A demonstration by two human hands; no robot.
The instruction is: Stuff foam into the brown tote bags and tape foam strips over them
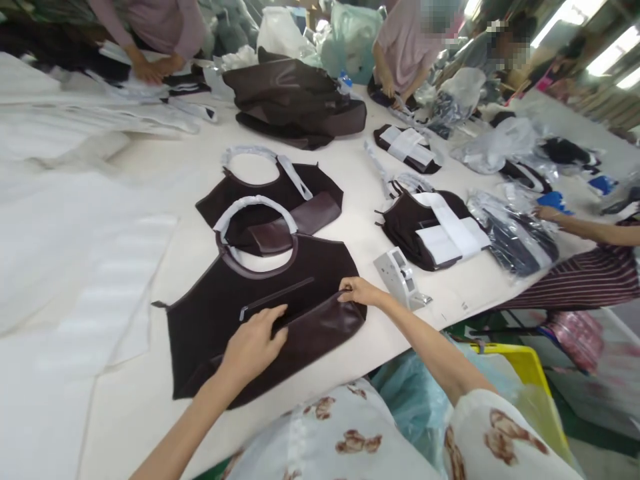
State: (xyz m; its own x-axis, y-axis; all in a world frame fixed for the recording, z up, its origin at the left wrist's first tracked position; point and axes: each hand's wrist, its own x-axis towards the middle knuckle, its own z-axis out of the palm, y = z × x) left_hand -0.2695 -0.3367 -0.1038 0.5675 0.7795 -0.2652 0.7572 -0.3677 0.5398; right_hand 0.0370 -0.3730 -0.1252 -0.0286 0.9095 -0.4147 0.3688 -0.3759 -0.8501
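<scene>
White sheets [75,267] lie on the left of the worktop [125,413]. Next, a big dark bag [200,313] lies flat near the person. The left hand [256,340] rests on it, its grip open, thumb and fingers apart. The right hand [357,292] has its grip shut on the bag's shiny brown edge. Just beside is a gray thing [397,275], maybe a tape holder.

The nearest bag [200,327] looks like matt dark cloth with a smooth, glossy, leather-like brown panel [320,337]. The surface [135,407] is smooth and matt; the clear plastic wraps [520,230] are shiny and crinkled.
</scene>
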